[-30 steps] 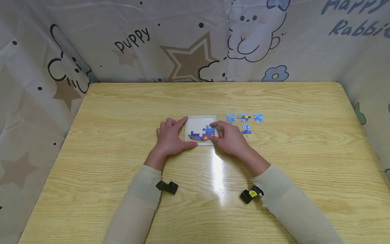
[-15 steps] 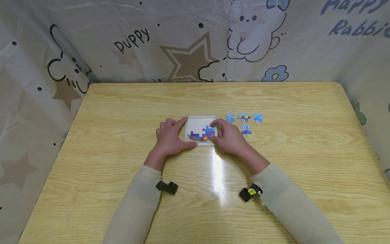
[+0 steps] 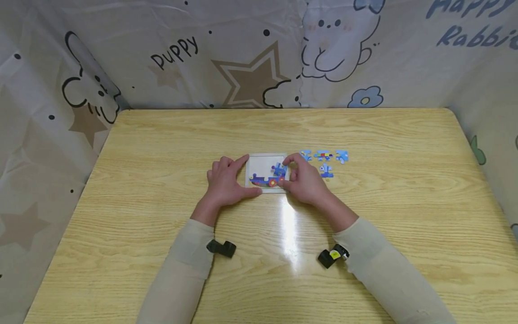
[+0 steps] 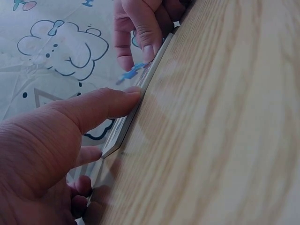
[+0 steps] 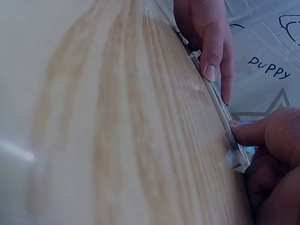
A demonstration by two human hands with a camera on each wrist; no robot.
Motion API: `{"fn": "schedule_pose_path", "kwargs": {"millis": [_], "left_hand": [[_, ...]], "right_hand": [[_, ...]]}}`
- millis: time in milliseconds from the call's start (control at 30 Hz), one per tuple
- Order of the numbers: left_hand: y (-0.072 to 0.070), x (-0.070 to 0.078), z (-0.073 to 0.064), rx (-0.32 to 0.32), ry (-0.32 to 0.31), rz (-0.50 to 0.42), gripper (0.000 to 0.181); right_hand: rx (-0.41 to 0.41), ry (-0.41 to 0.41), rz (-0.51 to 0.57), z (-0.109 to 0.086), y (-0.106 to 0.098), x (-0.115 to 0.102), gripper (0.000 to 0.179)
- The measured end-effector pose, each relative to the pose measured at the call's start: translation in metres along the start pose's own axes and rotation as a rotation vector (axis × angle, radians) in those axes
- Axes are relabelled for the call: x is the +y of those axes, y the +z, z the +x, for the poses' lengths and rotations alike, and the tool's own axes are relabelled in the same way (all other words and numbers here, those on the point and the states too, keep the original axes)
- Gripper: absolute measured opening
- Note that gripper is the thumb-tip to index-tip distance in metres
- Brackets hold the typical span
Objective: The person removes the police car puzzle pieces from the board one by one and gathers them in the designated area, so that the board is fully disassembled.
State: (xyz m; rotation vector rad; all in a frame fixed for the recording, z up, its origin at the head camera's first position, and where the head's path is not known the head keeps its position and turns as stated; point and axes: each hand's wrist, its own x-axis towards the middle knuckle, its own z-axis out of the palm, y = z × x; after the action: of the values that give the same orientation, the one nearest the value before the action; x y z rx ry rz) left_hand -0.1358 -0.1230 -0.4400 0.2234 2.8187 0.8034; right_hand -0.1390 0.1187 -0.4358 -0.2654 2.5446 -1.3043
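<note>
Fingers (image 3: 292, 158) of the right hand (image 3: 305, 180) stand narrow, index and thumb appearing to pinch a blue puzzle piece (image 3: 279, 169). Left hand (image 3: 226, 182) is spread wide, its index finger touching the far left corner of a light-bordered tray (image 3: 259, 163), its thumb on the near edge.

Backdrop cloth (image 3: 243, 22): printed with cartoon animals and stars, standing beyond the counter. Counter (image 3: 121, 180): wood-grain surface, tray lying flat near its middle. Joined strip (image 3: 265, 181): train picture, along the tray's near side, long axis left to right. Blue puzzle piece: tilted, over the right part of the tray, just left of the right fingertips and to the far side of the strip. That offset is judged the governing relation; the right hand is the nearer. Piece too compact to assign a long axis. Loose pieces (image 3: 323, 155): three in a far row right of the tray, the leftmost partly covered by the right hand, and a fourth just nearer.

Markings: cloth reads "Happy Rabbi" at far right, cut off by the view's border, and "Puppy" left of middle. Yellow label (image 3: 334, 254) on the right wrist unit (image 3: 325, 259): illegible. Brands: none legible.
</note>
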Motion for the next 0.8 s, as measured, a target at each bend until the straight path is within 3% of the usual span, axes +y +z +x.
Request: {"fn": "schedule_pose_path", "kwargs": {"millis": [300, 800], "left_hand": [[-0.0003, -0.0001, -0.0001, 0.000, 0.001, 0.007, 0.103], [-0.0014, 0.0009, -0.0002, -0.002, 0.005, -0.014, 0.104]], "right_hand": [[-0.010, 0.000, -0.060, 0.0008, -0.0006, -0.0025, 0.040], [-0.009, 0.013, -0.039, 0.0024, -0.0001, 0.0012, 0.040]]}}
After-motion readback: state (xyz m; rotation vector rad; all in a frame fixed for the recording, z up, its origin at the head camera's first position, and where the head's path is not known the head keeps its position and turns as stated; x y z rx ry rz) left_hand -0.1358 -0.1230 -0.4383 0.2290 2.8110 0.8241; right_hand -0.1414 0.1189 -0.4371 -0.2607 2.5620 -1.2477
